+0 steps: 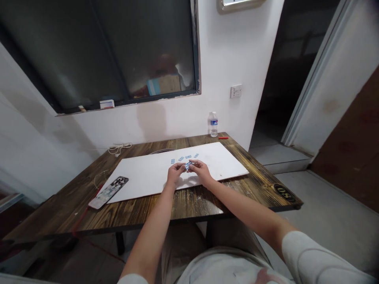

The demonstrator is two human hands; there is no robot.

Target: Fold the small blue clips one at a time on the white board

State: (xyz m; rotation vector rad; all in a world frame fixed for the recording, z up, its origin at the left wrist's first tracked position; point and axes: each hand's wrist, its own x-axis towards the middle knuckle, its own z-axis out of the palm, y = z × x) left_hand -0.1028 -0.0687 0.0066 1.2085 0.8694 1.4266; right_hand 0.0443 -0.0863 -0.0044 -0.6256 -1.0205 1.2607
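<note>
White flat board (142, 177), laid on a dark-grained wooden bench (263, 193): a strip of wood borders its near edge, wider stretches lie off both ends, and its bare surface extends to either side of the hands. Phone (109, 192), patterned: across the board's near left corner. Pale cable (119, 147), looped: beyond its far left corner. Clear bottle (213, 128) and red stick (223, 138): beyond its far right corner. Arms (156, 221), two: reaching over the board's near edge, converging. Left hand (175, 173) and right hand (202, 172): close together above the board's middle. Fingers of both: drawn in, pinching a small blue-and-white piece (187, 166), detail unreadable. Similar pieces (181, 159), four: spaced along the board just beyond the hands.
</note>
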